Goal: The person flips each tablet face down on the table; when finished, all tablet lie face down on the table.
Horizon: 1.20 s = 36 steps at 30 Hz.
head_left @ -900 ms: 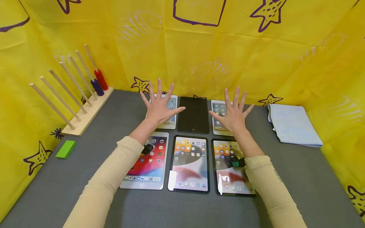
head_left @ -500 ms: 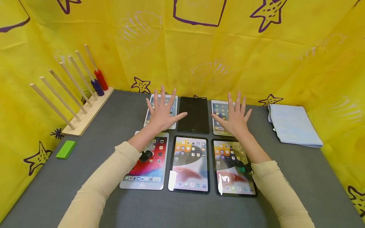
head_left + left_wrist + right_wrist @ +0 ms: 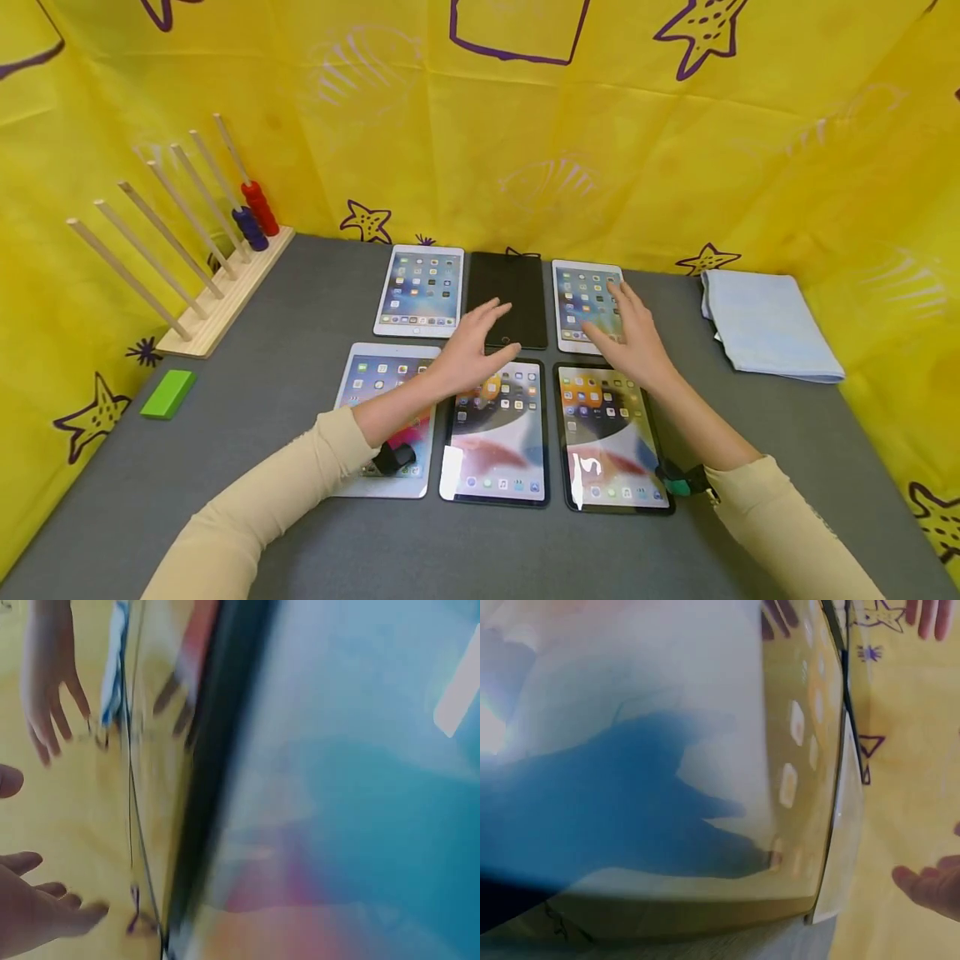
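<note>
Six tablets would be several: they lie in two rows of flat screens. My left hand (image 3: 468,354), fingers loosely bent and holding nothing, hovers where the black dark-screened tablet (image 3: 525,292) meets the front middle tablet (image 3: 498,450). Over the lower right of the back right white tablet (image 3: 577,292) hangs my right hand (image 3: 637,342), its fingers relaxed and its grasp bare. Its forearm passes beside the front right tablet (image 3: 611,442). The left forearm covers part of the front left white tablet (image 3: 386,358). The back left white tablet (image 3: 420,292) shows fully.
A wooden peg stand (image 3: 240,287) with blue and red beads stands at the left. Near it lies a green block (image 3: 168,394). At the right is a folded light blue cloth (image 3: 772,325). A yellow patterned curtain (image 3: 480,125) hangs behind the grey table (image 3: 360,542).
Both hands have drawn back toward the front, the left also rightward off the back left tablet. Their widely spread fingers have relaxed and come closer together. The tablets have stayed put.
</note>
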{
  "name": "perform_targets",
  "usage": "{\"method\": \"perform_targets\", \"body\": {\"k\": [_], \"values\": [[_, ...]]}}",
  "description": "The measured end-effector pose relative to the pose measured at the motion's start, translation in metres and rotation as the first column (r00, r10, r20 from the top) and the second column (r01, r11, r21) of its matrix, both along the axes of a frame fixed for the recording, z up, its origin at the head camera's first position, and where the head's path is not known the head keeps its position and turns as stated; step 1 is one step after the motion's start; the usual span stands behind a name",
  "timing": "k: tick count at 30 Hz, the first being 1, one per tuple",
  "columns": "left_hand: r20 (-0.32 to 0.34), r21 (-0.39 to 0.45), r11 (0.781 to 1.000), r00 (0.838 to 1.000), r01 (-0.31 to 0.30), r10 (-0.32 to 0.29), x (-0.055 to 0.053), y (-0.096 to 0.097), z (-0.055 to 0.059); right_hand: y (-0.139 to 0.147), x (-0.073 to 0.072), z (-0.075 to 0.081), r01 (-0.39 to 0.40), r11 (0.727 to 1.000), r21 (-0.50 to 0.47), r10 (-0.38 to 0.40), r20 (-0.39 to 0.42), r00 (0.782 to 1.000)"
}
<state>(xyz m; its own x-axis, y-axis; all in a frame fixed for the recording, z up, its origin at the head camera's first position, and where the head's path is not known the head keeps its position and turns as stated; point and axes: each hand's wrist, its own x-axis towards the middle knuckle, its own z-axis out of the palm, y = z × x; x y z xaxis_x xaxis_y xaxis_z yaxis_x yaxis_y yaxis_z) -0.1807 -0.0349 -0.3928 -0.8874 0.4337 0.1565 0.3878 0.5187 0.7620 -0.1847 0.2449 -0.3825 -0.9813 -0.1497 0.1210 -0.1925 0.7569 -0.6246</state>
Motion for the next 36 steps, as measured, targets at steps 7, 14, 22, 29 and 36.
{"method": "perform_targets", "body": {"k": [7,14,22,29,36], "values": [[0.391,0.265,0.964,0.914,-0.001,-0.107,0.032,0.024,-0.002,0.019,0.029,0.002,-0.036,0.999,-0.024,0.038,0.09,0.995],[0.679,0.458,0.883,0.682,-0.107,-0.27,0.049,0.04,0.0,0.038,0.048,0.002,-0.017,0.999,0.034,0.013,0.128,0.992],[0.797,0.499,0.848,0.479,-0.178,-0.368,0.066,0.048,0.003,0.052,0.069,0.0,0.029,1.0,0.0,-0.028,0.229,0.973],[0.82,0.515,0.825,0.414,-0.232,-0.395,0.071,0.048,0.005,0.062,0.091,-0.003,0.041,0.985,-0.165,0.026,0.382,0.924],[0.832,0.517,0.815,0.375,-0.26,-0.408,0.073,0.048,0.011,0.069,0.1,-0.01,0.067,0.951,-0.302,0.09,0.478,0.874]]}}
